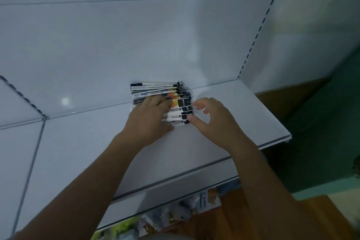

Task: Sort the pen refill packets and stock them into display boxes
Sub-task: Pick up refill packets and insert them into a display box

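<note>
At shelf (pixel 239 107) back edge: packets (pixel 182 104) under left hand (pixel 149 118).

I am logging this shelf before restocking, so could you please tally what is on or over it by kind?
Fanned pile of black, white and yellow pen refill packets: 1 (packets overlap too much to count singly)
Bare hands: 2 (left hand on the pile, right hand beside it)
Total: 3
</note>
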A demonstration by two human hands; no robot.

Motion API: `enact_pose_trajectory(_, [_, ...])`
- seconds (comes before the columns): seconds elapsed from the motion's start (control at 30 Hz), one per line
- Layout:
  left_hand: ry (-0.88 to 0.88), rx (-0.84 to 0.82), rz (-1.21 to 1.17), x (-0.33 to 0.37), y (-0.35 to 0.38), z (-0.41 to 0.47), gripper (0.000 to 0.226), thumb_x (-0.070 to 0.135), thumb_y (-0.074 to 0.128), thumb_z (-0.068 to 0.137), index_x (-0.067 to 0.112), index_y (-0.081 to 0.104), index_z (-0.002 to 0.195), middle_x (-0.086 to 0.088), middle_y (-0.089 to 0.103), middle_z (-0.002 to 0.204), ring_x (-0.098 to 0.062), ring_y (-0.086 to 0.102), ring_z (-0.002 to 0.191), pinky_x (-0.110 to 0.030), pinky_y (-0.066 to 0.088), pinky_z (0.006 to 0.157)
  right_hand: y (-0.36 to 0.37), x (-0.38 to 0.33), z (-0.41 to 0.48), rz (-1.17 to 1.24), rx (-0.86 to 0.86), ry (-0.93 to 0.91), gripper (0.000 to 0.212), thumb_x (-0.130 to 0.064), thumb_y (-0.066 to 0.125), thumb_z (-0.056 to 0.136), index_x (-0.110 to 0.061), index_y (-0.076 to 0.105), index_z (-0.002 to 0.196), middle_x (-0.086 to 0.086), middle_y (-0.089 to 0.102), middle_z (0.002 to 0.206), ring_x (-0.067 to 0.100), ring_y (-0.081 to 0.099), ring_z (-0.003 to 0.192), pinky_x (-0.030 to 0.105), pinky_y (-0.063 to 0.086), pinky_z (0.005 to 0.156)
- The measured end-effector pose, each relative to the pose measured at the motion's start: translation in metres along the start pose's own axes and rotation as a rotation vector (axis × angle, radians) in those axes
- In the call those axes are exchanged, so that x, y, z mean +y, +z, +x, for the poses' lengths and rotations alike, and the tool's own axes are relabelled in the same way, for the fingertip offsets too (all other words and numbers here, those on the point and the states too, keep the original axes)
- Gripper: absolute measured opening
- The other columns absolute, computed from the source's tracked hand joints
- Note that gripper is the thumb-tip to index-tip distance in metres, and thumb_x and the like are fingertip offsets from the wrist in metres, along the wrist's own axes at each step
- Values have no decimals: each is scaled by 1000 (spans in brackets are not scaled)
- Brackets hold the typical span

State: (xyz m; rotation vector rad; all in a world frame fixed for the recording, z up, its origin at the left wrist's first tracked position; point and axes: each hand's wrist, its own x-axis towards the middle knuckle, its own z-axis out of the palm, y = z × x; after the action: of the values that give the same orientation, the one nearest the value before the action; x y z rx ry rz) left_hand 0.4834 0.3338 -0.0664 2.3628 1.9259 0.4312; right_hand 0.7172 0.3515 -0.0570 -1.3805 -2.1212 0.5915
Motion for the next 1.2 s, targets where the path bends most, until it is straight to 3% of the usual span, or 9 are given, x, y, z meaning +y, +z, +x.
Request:
enact_pose_trajectory(0.2, [-83,9,-14,12,7,-2,54,53,80,84,24,65,128,3,58,122,-22,57,115,-43,54,90,-6,23,10,30,-90,-66,43,-52,67,95,-32,59,132,-12,61,118,11,56,110,45,50,99])
enact_pose_trajectory(0.33, [-52,0,11,11,9,-2,39,50,79,84,22,68,110,3,62,111,-23,55,109,-45,52,91,-5,32,9,28,-139,-72,43,-53,66,95,-33,59,132,-13,59,117,12,56,110,46,50,99])
enact_pose_trajectory(0.6, [31,-83,20,6,4,-4,34,34,68,98,16,61,126,-2,57,121,-25,61,111,-37,51,82,2,43,5,24,-156,-46,45,-56,68,92,-35,59,131,-13,59,118,11,57,109,44,51,99])
enact_pose_trajectory(0.7, [47,-84,33,1,3,-4,29,35,62,101,16,61,123,0,56,119,-23,63,106,-33,46,70,3,49,5,14,-181,-21,45,-53,70,91,-34,59,130,-12,59,119,11,55,113,46,49,102])
enact_pose_trajectory(0.9, [77,-61,60,-9,3,-7,27,37,57,104,18,60,123,3,56,118,-21,62,102,-31,43,63,14,58,-4,35,-104,2,42,-47,77,87,-33,64,124,-17,57,119,9,49,115,39,42,106])
enact_pose_trajectory(1.07, [121,2,71,-13,1,-8,29,36,58,104,15,63,123,-1,60,118,-22,57,111,-33,48,69,21,55,-9,-77,-44,-62,41,-48,77,86,-32,66,123,-14,58,122,11,47,118,29,32,95])
enact_pose_trajectory(1.2, [104,26,68,-11,-5,-7,30,36,56,104,15,61,124,-2,66,117,-26,60,111,-41,57,76,21,56,-11,-86,-20,-76,39,-47,78,86,-30,68,120,-12,60,121,14,49,116,31,37,97])
